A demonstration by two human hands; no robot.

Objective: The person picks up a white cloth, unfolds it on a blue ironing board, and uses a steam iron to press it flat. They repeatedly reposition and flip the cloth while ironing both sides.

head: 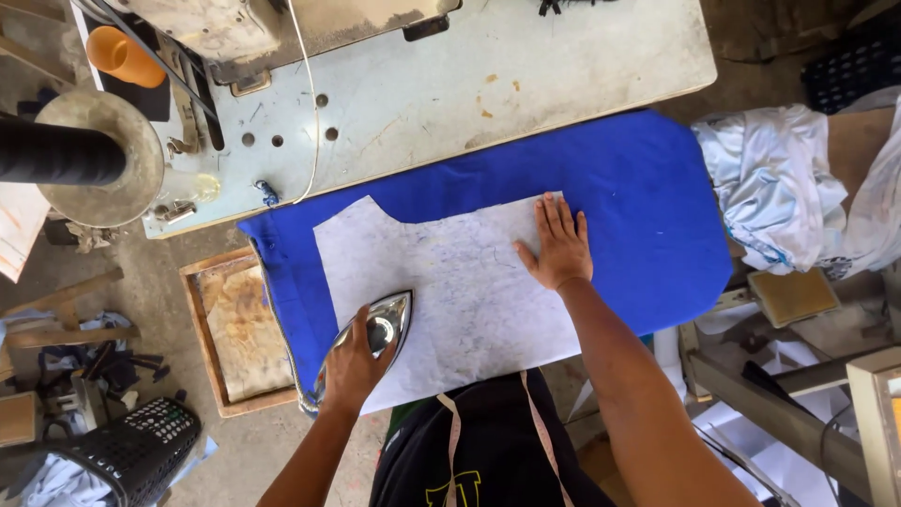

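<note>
The shiny chrome clothes iron (pixel 375 330) sits on the lower left corner of a white, faintly printed fabric piece cut with a curved notch (pixel 450 282), and I see its pointed nose aimed up and to the right, its long axis running diagonally from my left wrist toward the middle of the cloth. My left hand (pixel 352 366) is wrapped around the iron's handle, fingers closed on it. My right hand (pixel 558 246) lies flat and spread on the right upper part of the same white piece, fingers pointing away from me, pinning it down; the two hands are well apart. The white piece rests on a bright blue padded ironing board (pixel 648 202), whose far edge tucks under a worn pale sewing-machine table (pixel 526 66). An orange thread cone (pixel 122 56) stands at that table's far left corner. To the right of the board lies a heap of crumpled white cloth (pixel 774 183). On the dusty concrete floor at left I see a shallow wooden tray (pixel 235 324) and a black plastic mesh basket (pixel 141 446).
</note>
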